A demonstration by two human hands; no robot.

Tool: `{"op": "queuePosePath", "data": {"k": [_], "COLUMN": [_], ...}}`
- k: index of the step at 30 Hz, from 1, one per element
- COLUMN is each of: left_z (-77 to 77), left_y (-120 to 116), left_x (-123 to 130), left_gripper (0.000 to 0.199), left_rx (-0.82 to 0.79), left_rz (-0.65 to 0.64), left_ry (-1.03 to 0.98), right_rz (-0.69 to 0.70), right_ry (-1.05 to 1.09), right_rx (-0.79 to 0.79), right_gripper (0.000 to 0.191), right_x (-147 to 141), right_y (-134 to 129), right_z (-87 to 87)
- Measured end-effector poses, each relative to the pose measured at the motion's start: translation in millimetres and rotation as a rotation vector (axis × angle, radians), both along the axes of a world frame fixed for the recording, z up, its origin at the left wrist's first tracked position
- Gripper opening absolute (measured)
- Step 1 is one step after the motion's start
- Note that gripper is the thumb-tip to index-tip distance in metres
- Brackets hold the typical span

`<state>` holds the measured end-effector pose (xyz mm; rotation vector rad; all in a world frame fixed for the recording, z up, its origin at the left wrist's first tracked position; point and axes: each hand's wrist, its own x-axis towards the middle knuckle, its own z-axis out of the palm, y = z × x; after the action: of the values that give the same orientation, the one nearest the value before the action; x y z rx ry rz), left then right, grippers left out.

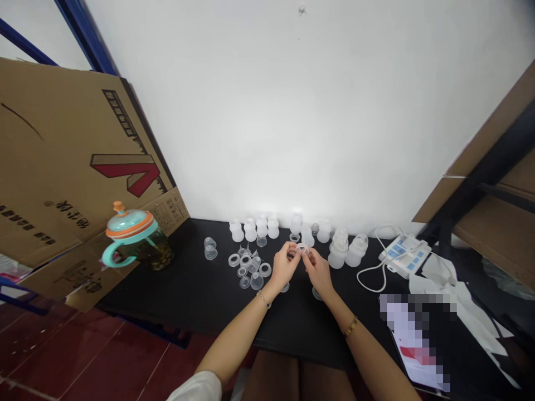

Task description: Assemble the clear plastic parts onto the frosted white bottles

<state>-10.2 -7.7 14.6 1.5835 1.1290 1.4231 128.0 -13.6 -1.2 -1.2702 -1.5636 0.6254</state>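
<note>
Both hands are close together above the black table (pixel 196 301), and the fingers are bent inward. The left hand (pixel 283 267) and the right hand (pixel 318 273) pinch one clear soft ring (pixel 302 249) from its two sides, so the ring is between the fingertips, just in front of the hands. I cannot see each finger exactly, because the hands cover part of the ring. A thin bracelet (pixel 264 299) is on the left wrist, and a gold bangle (pixel 351 327) is on the right wrist.

Just left of the left hand lie more clear rings (pixel 234 260) and small clear cups (pixel 256 281), all mixed in one group. Farther left, two clear cups (pixel 210 249) stand near each other. Behind the hands stands a row of white frosted bottles (pixel 251 229), and more of these bottles (pixel 346 252) are just beyond the right hand. Right of them is a white machine with blue buttons (pixel 404 255) and a white cord (pixel 370 284). Well left of the left hand is a lidded cup with orange and green colours (pixel 129 228), beside a cardboard sheet (pixel 75 167).
</note>
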Motion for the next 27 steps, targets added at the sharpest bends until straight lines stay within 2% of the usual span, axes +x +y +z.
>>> {"op": "queuePosePath", "data": {"k": [16, 27], "left_z": [-3.8, -0.3], "left_y": [0.8, -1.2], "left_x": [0.0, 0.3], "left_gripper": [0.019, 0.021], "left_rx": [0.009, 0.002], "left_rz": [0.056, 0.056], "left_ry": [0.044, 0.031], "right_rz": [-0.035, -0.042], "right_ry": [-0.061, -0.068], "right_rx": [0.025, 0.046], "right_gripper": [0.038, 0.037], "right_x": [-1.0, -1.2], "right_y": [-0.1, -1.4], "right_z": [2.1, 3.4]}}
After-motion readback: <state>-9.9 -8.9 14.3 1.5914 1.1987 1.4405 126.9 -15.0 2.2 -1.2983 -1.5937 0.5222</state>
